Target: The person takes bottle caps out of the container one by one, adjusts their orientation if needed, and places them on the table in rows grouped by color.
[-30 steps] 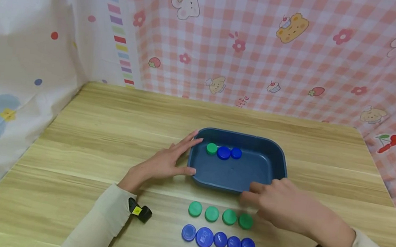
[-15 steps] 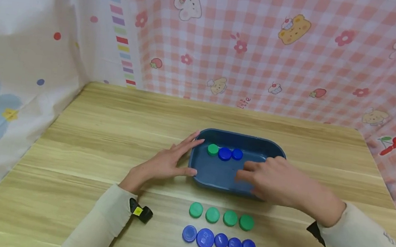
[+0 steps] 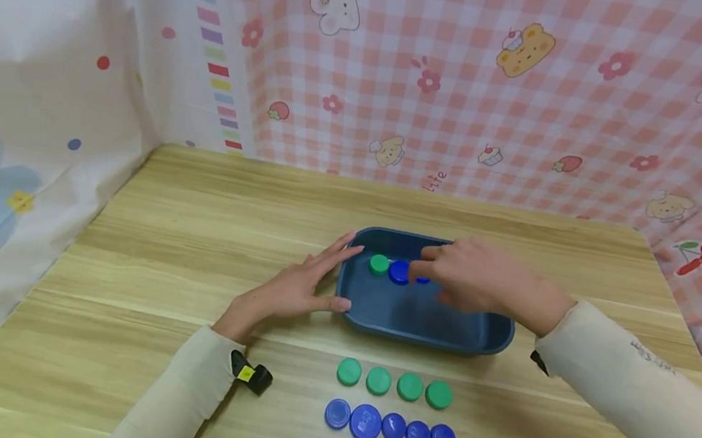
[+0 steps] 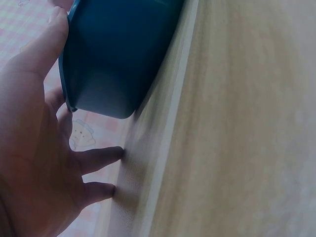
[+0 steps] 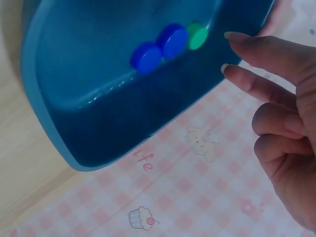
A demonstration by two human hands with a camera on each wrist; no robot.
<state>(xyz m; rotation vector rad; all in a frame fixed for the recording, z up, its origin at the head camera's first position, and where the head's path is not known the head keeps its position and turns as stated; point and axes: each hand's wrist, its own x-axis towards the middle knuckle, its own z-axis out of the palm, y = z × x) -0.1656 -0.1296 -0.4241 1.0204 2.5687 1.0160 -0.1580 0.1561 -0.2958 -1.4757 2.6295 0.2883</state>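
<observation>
A dark blue tray (image 3: 393,307) holds one green bottle cap (image 3: 379,265) and two blue bottle caps (image 5: 172,40), side by side near its far wall. My left hand (image 3: 294,288) rests spread against the tray's left end, its thumb and fingertips on the rim. Over the tray hovers my right hand (image 3: 478,273), partly hiding the smaller blue cap in the head view. The right wrist view shows its thumb and index finger apart with nothing between them, the other fingers bent. In front of the tray lie a row of green caps (image 3: 379,381) and a row of blue caps (image 3: 365,423).
The wooden table (image 3: 208,217) extends around the tray on all sides. A pink checked cloth (image 3: 381,71) hangs behind it, and a white patterned cloth (image 3: 36,67) hangs at the left. A black wrist strap (image 3: 252,374) sits at the left sleeve.
My right hand has moved left and away from me, from the tray's near right rim to above the caps inside. My left hand and both rows of caps stay put.
</observation>
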